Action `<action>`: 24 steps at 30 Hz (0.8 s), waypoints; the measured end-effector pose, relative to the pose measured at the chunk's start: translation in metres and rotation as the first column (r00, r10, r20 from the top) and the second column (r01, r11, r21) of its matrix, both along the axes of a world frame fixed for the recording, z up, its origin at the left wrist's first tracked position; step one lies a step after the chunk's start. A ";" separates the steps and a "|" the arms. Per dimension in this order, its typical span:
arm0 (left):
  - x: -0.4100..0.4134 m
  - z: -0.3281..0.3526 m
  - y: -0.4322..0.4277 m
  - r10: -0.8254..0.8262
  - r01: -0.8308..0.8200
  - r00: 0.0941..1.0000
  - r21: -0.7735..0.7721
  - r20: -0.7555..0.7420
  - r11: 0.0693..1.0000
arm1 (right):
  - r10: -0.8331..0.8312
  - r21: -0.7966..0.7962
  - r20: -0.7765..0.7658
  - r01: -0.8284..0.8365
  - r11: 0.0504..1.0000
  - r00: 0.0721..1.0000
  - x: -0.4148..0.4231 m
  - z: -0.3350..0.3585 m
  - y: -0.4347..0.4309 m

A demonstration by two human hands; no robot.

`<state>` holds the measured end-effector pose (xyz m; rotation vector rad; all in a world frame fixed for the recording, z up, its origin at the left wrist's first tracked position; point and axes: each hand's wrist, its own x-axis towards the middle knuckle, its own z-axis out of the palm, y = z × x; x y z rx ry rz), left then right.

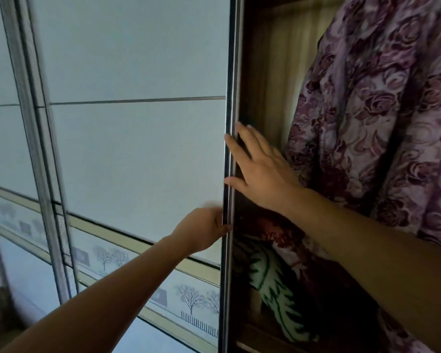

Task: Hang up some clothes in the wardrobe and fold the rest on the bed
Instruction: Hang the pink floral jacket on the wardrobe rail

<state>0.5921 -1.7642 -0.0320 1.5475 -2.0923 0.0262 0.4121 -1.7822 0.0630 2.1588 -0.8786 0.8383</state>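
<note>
A pale sliding wardrobe door (138, 149) fills the left and middle of the head view, and its dark metal edge (228, 174) runs top to bottom. My left hand (204, 229) grips that edge low down, fingers curled round it. My right hand (257, 169) lies higher on the same edge with straight fingers pressing against it. Inside the open wardrobe hangs a purple rose-patterned garment (372, 118), just right of my right hand and partly behind my right forearm.
A folded blanket with red and green leaf print (278, 284) lies on a wooden shelf (250, 349) inside the wardrobe, below my right arm. A band of printed winter trees (189, 299) crosses the door's lower part. A second door frame (36, 149) stands at left.
</note>
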 end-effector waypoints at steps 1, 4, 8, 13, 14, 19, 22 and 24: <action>-0.012 0.000 0.004 -0.012 0.013 1.000 -0.005 0.018 1.000 | -0.027 -0.050 -0.022 0.026 0.998 0.999 -0.008 0.001 0.004; -0.050 -0.002 0.014 -0.040 0.048 0.995 -0.085 0.095 0.995 | -0.170 -0.176 -0.093 0.152 0.973 0.981 -0.039 0.005 0.013; -0.097 -0.008 0.020 -0.083 0.148 0.962 -0.239 0.261 0.960 | -0.347 -0.247 -0.126 0.310 0.918 0.929 -0.092 0.005 0.025; -0.147 -0.024 0.018 -0.141 0.346 0.856 -0.349 0.497 0.871 | -0.485 -0.259 -0.111 0.446 0.857 0.867 -0.159 0.004 0.050; -0.156 -0.028 0.019 -0.148 0.386 0.833 -0.367 0.534 0.846 | -0.511 -0.262 -0.109 0.471 0.842 0.853 -0.172 0.003 0.056; -0.201 -0.043 0.027 -0.121 0.493 0.779 -0.482 0.615 0.724 | -0.646 -0.286 -0.138 0.594 0.752 0.751 -0.236 0.001 0.081; -0.220 -0.046 0.023 -0.107 0.525 0.747 -0.484 0.656 0.700 | -0.729 -0.292 -0.152 0.674 0.678 0.667 -0.269 0.002 0.097; -0.233 -0.047 0.020 -0.088 0.568 0.694 -0.468 0.714 0.677 | -0.766 -0.289 -0.157 0.713 0.639 0.623 -0.288 0.002 0.109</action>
